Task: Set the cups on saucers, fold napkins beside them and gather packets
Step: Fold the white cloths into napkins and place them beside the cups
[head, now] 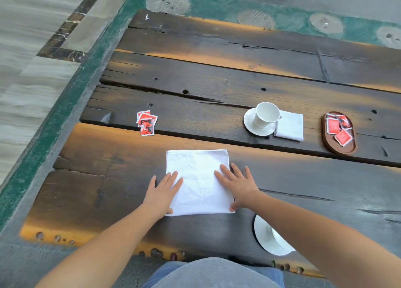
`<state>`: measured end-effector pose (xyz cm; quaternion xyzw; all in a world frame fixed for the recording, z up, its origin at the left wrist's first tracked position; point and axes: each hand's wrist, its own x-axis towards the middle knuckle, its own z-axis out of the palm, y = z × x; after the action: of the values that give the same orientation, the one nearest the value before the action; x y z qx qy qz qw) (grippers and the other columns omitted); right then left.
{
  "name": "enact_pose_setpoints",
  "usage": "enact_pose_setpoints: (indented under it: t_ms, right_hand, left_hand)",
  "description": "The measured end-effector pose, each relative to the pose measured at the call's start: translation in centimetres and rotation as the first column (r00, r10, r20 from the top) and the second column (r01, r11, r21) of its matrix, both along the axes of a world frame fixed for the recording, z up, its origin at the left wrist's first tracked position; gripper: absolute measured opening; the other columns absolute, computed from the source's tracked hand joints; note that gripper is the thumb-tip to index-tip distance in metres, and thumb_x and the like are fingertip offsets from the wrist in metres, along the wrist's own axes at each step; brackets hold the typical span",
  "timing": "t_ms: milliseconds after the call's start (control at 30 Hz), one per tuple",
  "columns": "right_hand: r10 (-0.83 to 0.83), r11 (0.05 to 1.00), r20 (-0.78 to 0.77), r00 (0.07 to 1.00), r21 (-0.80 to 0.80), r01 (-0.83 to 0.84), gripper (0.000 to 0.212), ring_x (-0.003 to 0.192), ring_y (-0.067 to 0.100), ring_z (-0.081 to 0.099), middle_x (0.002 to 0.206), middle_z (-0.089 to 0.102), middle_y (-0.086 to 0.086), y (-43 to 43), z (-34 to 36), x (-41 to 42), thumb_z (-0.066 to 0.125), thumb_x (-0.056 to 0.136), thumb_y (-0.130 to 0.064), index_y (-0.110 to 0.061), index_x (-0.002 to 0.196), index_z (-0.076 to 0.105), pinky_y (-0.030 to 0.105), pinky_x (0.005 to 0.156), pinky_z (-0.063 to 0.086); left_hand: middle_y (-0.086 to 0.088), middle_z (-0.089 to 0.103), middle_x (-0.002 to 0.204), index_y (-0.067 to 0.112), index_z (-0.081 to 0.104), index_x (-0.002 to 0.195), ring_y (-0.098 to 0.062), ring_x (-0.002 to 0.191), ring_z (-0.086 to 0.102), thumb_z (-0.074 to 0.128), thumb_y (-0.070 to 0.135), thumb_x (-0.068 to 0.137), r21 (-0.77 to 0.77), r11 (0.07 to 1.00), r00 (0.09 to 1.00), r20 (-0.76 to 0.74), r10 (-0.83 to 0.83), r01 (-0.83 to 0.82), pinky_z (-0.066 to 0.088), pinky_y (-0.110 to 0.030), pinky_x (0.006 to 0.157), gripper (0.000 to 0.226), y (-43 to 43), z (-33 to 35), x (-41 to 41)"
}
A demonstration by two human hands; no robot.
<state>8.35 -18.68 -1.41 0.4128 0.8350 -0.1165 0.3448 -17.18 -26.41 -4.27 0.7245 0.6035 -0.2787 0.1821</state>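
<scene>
Table (217, 70): dark brown, almost black planks, streaked amber-orange along their edges; small dark holes
Napkin at the front edge (199, 179): plain white
Folded napkin (289, 126): white, no pattern
Cup (265, 115): glossy white; saucer (249, 122) under it the same white
Near saucer (263, 237): white, at the front edge
Loose packets (146, 122): red with white borders and black marks, toward the left edge
Tray (329, 144): reddish brown; tray packets (333, 126) red, white, black
Floor (32, 81): grey stone; a dark marbled strip
Border (65, 114): green, with pale ribbed discs (167, 3)
Clothing (214, 272): blue-grey
</scene>
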Motion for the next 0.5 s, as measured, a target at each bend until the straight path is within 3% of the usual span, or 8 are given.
enact_pose_setpoints:
  t_ms: [133, 233, 333, 500]
  right_hand:
    - [0.074, 0.997, -0.027, 0.997, 0.033, -0.073, 0.118, 0.148, 0.03, -0.015, 0.161, -0.016, 0.004, -0.8, -0.1, -0.2, 0.075, 0.073, -0.045, -0.021, 0.151, -0.011, 0.06, 0.116, 0.001]
    - [0.165, 0.986, -0.168, 0.972, 0.044, -0.16, 0.098, 0.148, 0.029, 0.001, 0.16, 0.003, 0.002, -1.9, -0.7, 0.4, 0.075, 0.075, -0.039, -0.021, 0.148, 0.012, 0.055, 0.115, 0.01]
    - [0.139, 0.99, -0.242, 0.96, 0.042, -0.133, 0.083, 0.143, 0.031, 0.013, 0.154, 0.015, 0.002, -3.0, -0.8, 1.0, 0.075, 0.072, -0.041, -0.02, 0.137, 0.027, 0.054, 0.111, 0.019]
    - [0.186, 0.98, -0.229, 0.955, 0.115, -0.163, 0.058, 0.135, 0.03, 0.025, 0.142, 0.031, 0.009, -4.1, -0.9, 1.7, 0.066, 0.079, -0.037, -0.013, 0.125, 0.04, 0.053, 0.109, 0.02]
  left_hand:
    - [-0.01, -0.015, 0.16, 0.016, -0.009, 0.15, -0.026, 0.149, -0.006, 0.064, 0.035, 0.086, 0.033, 0.999, 0.999, -0.025, -0.023, 0.024, 0.011, -0.047, 0.118, 0.098, -0.5, 0.3, 1.1]
    - [-0.009, -0.011, 0.161, 0.016, -0.004, 0.151, -0.026, 0.149, -0.003, 0.058, 0.029, 0.091, 0.081, 0.996, 0.998, 0.046, -0.04, 0.036, 0.013, -0.045, 0.117, 0.087, -1.7, 0.3, 1.2]
    - [-0.004, -0.013, 0.161, 0.021, -0.004, 0.151, -0.023, 0.149, -0.005, 0.051, 0.041, 0.091, 0.087, 0.996, 0.99, 0.132, -0.047, 0.036, 0.011, -0.047, 0.118, 0.084, -3.0, 0.2, 0.4]
    - [0.002, -0.02, 0.159, 0.027, -0.009, 0.15, -0.019, 0.148, -0.011, 0.052, 0.056, 0.084, 0.062, 0.997, 0.985, 0.163, -0.051, 0.041, 0.005, -0.048, 0.119, 0.094, -4.4, 0.1, -0.2]
